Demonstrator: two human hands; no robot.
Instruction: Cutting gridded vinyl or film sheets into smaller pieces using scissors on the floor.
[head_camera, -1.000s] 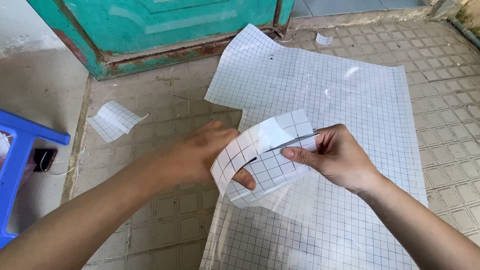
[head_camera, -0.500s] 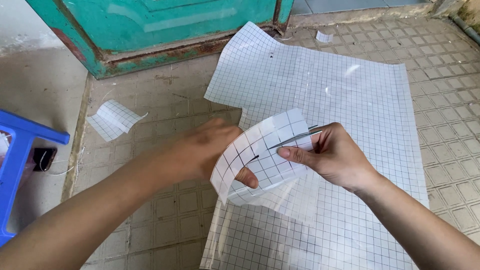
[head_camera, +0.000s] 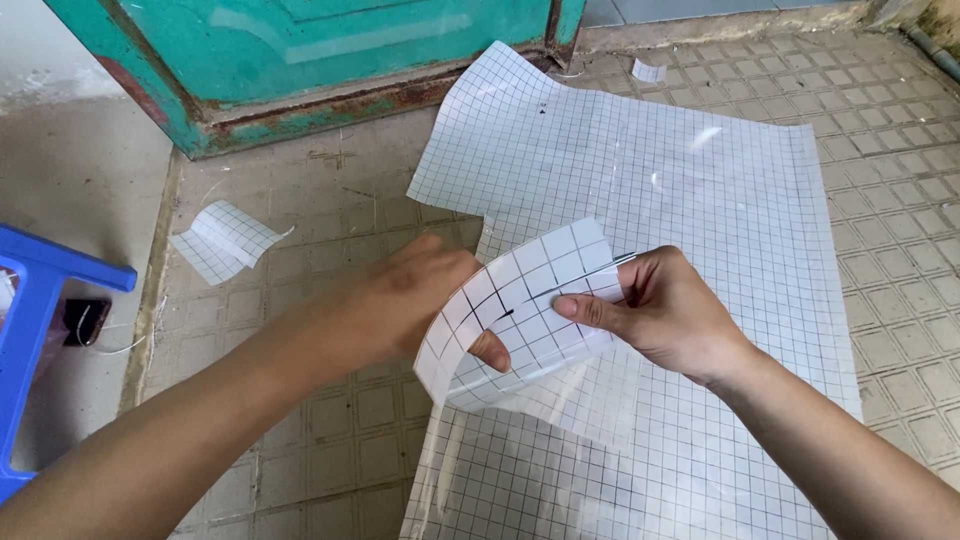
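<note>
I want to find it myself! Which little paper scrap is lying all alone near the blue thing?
Start at the teal door, then drop to the tiled floor. Between the blue plastic stool and the large white gridded sheet lies a small gridded paper scrap, folded over, untouched.

The small gridded piece looks like thin white paper backing, matt, with a clear glossy film peeling from its lower edge. The large gridded sheet at 12 o'clock shines in patches, smooth like plastic-coated paper. The loose scrap at 9 o'clock is the same curled paper. The floor is rough, dull tile, gritty with dirt. The door shows chalky teal paint over rusted metal, probably. The stool is smooth blue plastic.
</note>
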